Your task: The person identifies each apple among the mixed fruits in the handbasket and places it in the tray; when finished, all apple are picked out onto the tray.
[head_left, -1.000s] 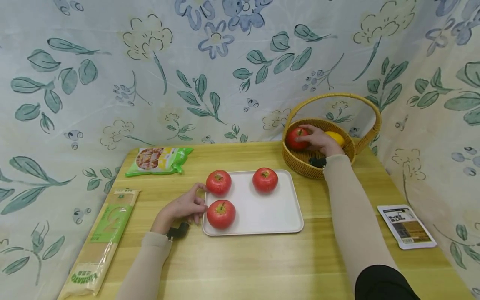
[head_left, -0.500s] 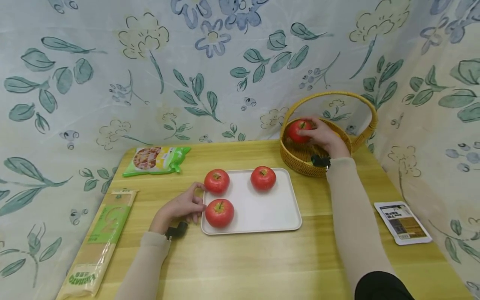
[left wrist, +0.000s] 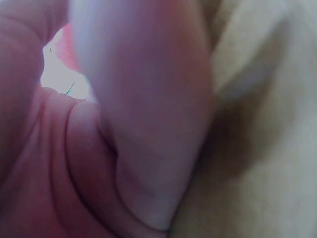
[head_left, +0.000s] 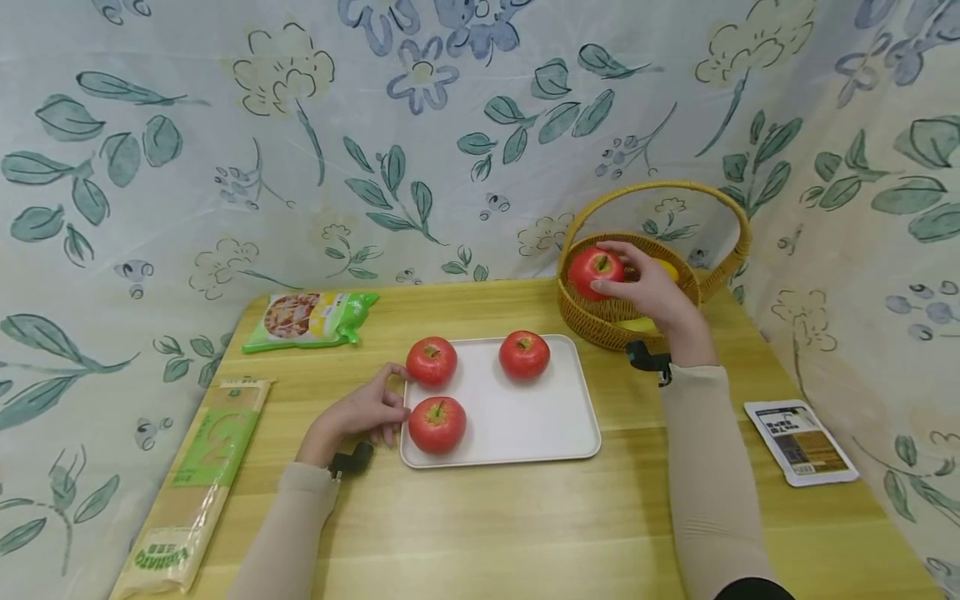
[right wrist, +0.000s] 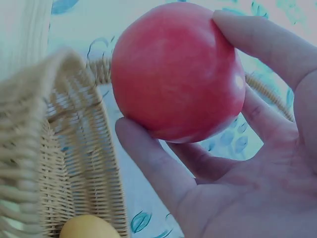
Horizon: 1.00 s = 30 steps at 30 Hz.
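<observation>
My right hand (head_left: 651, 287) holds a red apple (head_left: 596, 272) between thumb and fingers, over the left part of the wicker basket (head_left: 592, 331). In the right wrist view, the fingertips grip the apple (right wrist: 176, 74) from its sides, apart from the basket wall. My left hand (head_left: 358, 414) has bent fingers and thumb at the left rim of a white tray (head_left: 517, 433). Three red apples rest on this tray: a front-left apple (head_left: 437, 425), a back-left apple (head_left: 431, 362) and a back-right apple (head_left: 524, 355). The left wrist view is mostly filled by blurred fingers (left wrist: 143, 99).
Yellow fruit (head_left: 667, 269) lies in the basket, beneath its tall arched handle (head_left: 675, 185). A green snack bag (head_left: 311, 320) lies at the back left, and a long noodle packet (head_left: 202, 475) along the left edge. A flat white packet (head_left: 801, 442) lies at right.
The right hand has lifted the apple from inside the basket and drawn it slightly toward the person, uncovering more yellow fruit. The left hand keeps its place at the tray.
</observation>
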Each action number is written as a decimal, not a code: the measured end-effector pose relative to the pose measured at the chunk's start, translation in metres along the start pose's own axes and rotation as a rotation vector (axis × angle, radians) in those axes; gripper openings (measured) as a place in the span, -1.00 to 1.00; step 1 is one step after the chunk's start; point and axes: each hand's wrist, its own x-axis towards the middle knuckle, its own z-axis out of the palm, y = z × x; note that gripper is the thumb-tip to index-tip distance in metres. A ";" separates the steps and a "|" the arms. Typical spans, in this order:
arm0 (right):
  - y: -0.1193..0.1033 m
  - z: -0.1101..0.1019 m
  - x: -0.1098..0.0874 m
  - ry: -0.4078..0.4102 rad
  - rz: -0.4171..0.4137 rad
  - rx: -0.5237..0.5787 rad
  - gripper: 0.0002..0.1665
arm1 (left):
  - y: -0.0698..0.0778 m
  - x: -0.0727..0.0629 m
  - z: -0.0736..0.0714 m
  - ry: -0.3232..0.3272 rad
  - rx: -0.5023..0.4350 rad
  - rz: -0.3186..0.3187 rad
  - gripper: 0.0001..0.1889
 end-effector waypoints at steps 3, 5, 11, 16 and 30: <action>-0.004 0.007 -0.014 -0.024 -0.047 -0.002 -0.15 | 0.000 -0.001 0.000 0.002 -0.005 -0.004 -0.30; -0.005 0.012 -0.022 -0.046 -0.085 -0.004 -0.16 | -0.001 -0.001 0.000 0.002 -0.006 -0.001 -0.30; 0.000 0.028 -0.038 -0.155 -0.184 0.078 -0.21 | -0.002 0.000 0.000 -0.003 0.001 0.022 -0.31; 0.010 0.044 -0.050 -0.356 -0.229 0.133 -0.21 | -0.004 0.001 0.000 0.002 0.007 0.024 -0.32; 0.033 0.083 -0.048 -0.822 -0.232 0.000 -0.32 | -0.004 0.001 -0.001 0.004 0.009 0.013 -0.32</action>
